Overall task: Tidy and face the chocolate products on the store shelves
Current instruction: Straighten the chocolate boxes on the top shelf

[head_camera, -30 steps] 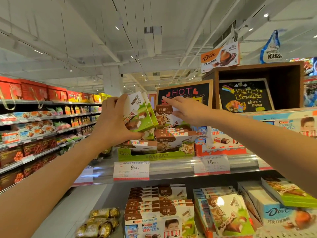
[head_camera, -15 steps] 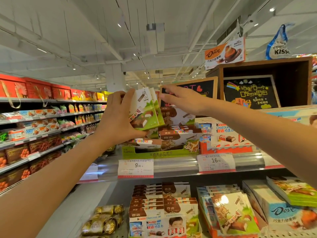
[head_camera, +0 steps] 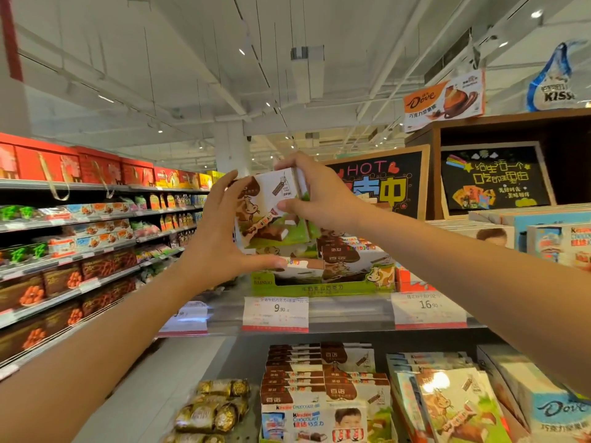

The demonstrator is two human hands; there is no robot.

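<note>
You hold a small stack of chocolate boxes (head_camera: 270, 212) upright between both hands above the green display tray (head_camera: 319, 284) on the upper shelf (head_camera: 351, 314), cow picture facing you. Your left hand (head_camera: 220, 238) cups the stack's left edge, fingers along the back and thumb under the bottom corner; your right hand (head_camera: 316, 196) pinches the top and right edge, apparently squaring the boxes so they sit flush. More boxes lie flat in the tray just below, likely where this stack belongs. A 9.90 price tag (head_camera: 275, 313) hangs under the tray.
</note>
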